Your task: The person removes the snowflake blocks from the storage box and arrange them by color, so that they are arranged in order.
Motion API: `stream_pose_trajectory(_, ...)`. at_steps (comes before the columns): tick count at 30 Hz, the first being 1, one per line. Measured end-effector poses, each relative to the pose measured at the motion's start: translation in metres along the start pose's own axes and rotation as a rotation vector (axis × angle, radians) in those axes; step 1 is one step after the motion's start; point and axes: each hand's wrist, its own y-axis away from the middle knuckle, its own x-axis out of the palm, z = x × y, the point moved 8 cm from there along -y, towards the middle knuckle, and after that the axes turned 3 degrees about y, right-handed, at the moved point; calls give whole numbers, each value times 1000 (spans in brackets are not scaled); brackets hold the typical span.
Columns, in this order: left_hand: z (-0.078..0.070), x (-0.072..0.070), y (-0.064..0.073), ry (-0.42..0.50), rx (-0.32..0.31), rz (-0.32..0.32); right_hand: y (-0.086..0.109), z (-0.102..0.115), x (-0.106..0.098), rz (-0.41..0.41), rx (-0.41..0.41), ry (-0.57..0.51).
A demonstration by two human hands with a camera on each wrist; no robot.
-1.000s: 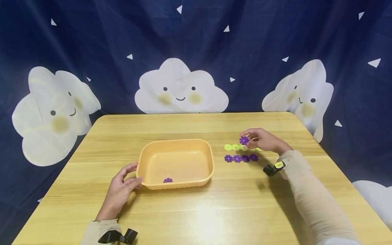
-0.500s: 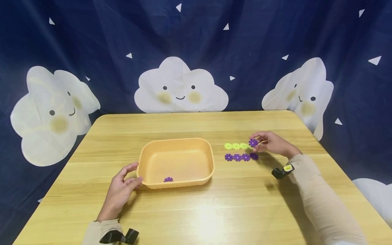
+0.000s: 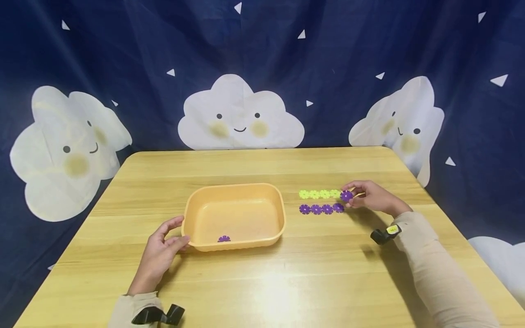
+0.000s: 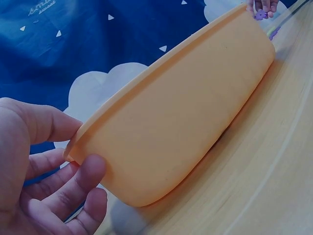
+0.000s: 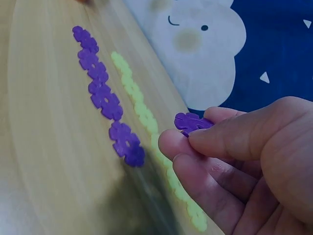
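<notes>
My left hand (image 3: 157,257) grips the near-left corner of an orange plastic tub (image 3: 234,248), thumb on the rim, fingers along the outside. One purple snowflake disc (image 3: 223,238) lies inside the tub, partly hidden by its near wall. My right hand (image 3: 375,198) pinches another purple snowflake disc (image 5: 188,122) between thumb and fingers, raised above the table. Below it runs a row of purple snowflake discs (image 3: 316,209). Behind that lies a row of yellow-green snowflake discs (image 3: 314,194), its right part hidden by the hand in the head view.
Everything stands on a wood-grain table (image 3: 246,291). A dark blue curtain (image 3: 262,41) with white clouds hangs behind the far edge. The rows of discs lie right of the tub.
My right hand has moved right and slightly toward me with the purple snowflake disc, from above the yellow-green row to its right part. The left hand stays on the tub.
</notes>
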Motion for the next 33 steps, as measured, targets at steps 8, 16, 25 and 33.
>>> stream_pose_trajectory(8,0,0,0,8,12,-2,8,-7,3,1,46,14)
stream_pose_trajectory(16,1,0,0,7,20,6,8,-11,3,11,30,101)
stream_pose_trajectory(25,1,0,1,9,42,5,6,-13,5,39,8,157)
stream_pose_trajectory(33,1,0,1,11,40,0,6,-17,9,46,32,182)
